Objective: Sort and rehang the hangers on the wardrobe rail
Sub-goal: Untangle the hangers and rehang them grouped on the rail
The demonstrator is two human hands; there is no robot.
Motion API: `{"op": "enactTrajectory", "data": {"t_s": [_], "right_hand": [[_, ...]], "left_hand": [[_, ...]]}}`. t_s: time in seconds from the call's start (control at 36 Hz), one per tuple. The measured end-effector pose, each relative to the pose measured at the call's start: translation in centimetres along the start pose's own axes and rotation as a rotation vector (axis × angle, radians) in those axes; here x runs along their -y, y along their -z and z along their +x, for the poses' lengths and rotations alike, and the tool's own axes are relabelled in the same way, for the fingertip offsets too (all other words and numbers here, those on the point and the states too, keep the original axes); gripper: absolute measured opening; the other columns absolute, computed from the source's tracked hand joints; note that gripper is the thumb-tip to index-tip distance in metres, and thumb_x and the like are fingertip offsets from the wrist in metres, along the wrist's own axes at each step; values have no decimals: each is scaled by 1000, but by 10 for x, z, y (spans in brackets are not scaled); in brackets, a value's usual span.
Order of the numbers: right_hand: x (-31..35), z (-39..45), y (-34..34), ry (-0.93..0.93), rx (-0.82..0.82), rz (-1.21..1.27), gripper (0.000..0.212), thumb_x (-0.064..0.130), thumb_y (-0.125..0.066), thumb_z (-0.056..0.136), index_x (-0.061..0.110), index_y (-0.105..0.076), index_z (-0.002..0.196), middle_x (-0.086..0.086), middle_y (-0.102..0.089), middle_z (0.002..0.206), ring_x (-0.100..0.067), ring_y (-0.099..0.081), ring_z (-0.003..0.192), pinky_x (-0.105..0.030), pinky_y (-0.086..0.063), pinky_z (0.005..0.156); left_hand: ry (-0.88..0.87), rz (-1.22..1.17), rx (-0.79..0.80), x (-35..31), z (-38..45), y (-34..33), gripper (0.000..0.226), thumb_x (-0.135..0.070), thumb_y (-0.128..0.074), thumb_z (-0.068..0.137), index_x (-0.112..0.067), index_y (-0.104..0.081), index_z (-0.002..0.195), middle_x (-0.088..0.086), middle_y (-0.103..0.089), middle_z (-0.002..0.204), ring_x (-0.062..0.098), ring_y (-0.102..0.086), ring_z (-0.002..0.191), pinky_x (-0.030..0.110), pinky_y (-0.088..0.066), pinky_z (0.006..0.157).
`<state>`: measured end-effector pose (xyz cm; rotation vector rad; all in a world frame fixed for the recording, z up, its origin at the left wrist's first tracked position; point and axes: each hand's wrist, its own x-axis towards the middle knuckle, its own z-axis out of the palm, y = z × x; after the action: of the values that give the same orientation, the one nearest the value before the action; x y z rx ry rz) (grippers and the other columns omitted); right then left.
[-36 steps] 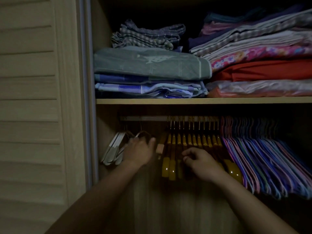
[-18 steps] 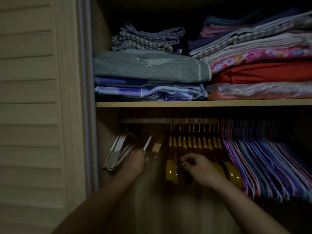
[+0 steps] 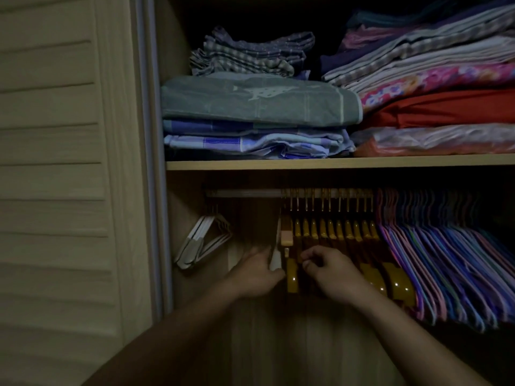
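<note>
A metal rail [image 3: 245,193] runs under the shelf. Several white hangers [image 3: 200,240] hang at its far left. A row of amber wooden hangers [image 3: 334,229] fills the middle, and a dense pack of thin purple, pink and blue hangers [image 3: 451,257] fills the right. My left hand [image 3: 256,271] grips a white hanger [image 3: 276,254] and a pale wooden hanger [image 3: 286,232] pressed against the left end of the amber row. My right hand [image 3: 331,271] has its fingers curled on the lower arms of the amber hangers.
The shelf [image 3: 334,162] above holds stacks of folded linen: a green towel [image 3: 256,101] on the left, red and floral fabrics [image 3: 446,107] on the right. A louvred sliding door [image 3: 55,176] closes off the left. Bare rail shows between the white hangers and the amber row.
My left hand has moved right, carrying the white and pale wooden hangers from near the white bunch up against the amber row. My right hand stayed on the amber hangers.
</note>
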<state>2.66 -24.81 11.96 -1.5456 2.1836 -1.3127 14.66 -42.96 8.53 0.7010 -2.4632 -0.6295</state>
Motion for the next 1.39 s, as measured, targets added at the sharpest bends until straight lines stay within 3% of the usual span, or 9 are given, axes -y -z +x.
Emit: {"op": "enactTrajectory", "data": {"t_s": [0.06, 0.17, 0.31, 0.5, 0.67, 0.86, 1.03, 1.22, 1.39], "right_hand": [[-2, 2, -1, 17, -2, -9, 17, 26, -54, 100, 42, -59, 102, 16, -62, 98, -5, -61, 87, -22, -50, 65], [-1, 6, -3, 28, -8, 4, 19, 25, -53, 100, 43, -58, 99, 17, -60, 100, -3, -59, 90, -19, -45, 66], [6, 10, -8, 45, -4, 33, 19, 23, -53, 101, 40, -62, 98, 19, -61, 101, 1, -57, 91, -15, -42, 64], [7, 7, -8, 56, -4, 27, 20, 24, -52, 101, 41, -61, 95, 19, -61, 98, 0, -59, 88, -15, -42, 61], [2, 7, -1, 30, -38, -17, 18, 26, -54, 100, 41, -62, 98, 15, -64, 95, -6, -63, 77, -19, -46, 55], [-6, 8, -3, 12, -11, -16, 16, 26, -53, 101, 41, -62, 100, 9, -65, 93, -3, -57, 63, -13, -37, 44], [-8, 4, -3, 25, -9, -10, 15, 26, -54, 101, 37, -64, 101, 9, -64, 94, -5, -58, 68, -17, -39, 51], [-13, -2, 0, 36, 1, -1, 16, 26, -53, 101, 39, -63, 101, 15, -62, 101, -4, -61, 86, -20, -45, 63], [-16, -8, 8, 13, -25, 8, 15, 21, -57, 99, 29, -69, 104, 7, -68, 103, -12, -63, 96, -34, -53, 85]], "left_hand": [[-36, 116, -30, 8, -9, 8, 40, -67, -43, 81, -58, -46, 120, -33, -46, 104, -1, -55, 93, 25, -47, 73], [41, 755, -421, 23, -12, 41, 25, -34, -47, 92, -21, -59, 109, 5, -65, 111, 23, -62, 95, 31, -43, 71], [360, 1066, -372, 36, -5, 75, 30, -11, -36, 100, -9, -50, 127, 15, -57, 128, 31, -57, 115, 34, -49, 85], [426, 1077, -288, 53, -6, 79, 31, -10, -37, 102, -14, -62, 121, 3, -67, 121, 20, -67, 109, 29, -51, 80], [353, 1066, -373, 41, -8, 80, 31, -13, -36, 101, -14, -59, 121, 5, -67, 118, 21, -67, 105, 29, -51, 77], [279, 1131, -421, 28, -10, 82, 31, -12, -34, 99, -13, -57, 120, 6, -68, 114, 22, -68, 101, 31, -54, 73], [232, 1027, -458, 17, -5, 86, 37, -18, -31, 102, -9, -49, 133, 9, -64, 125, 23, -63, 111, 33, -51, 82], [275, 1001, -402, -5, 19, 86, 30, -18, -34, 103, -8, -54, 123, 9, -64, 120, 23, -64, 109, 33, -53, 81], [284, 1015, -390, -1, 31, 75, 35, -18, -34, 101, -8, -52, 130, 10, -60, 130, 24, -59, 119, 32, -49, 94]]}}
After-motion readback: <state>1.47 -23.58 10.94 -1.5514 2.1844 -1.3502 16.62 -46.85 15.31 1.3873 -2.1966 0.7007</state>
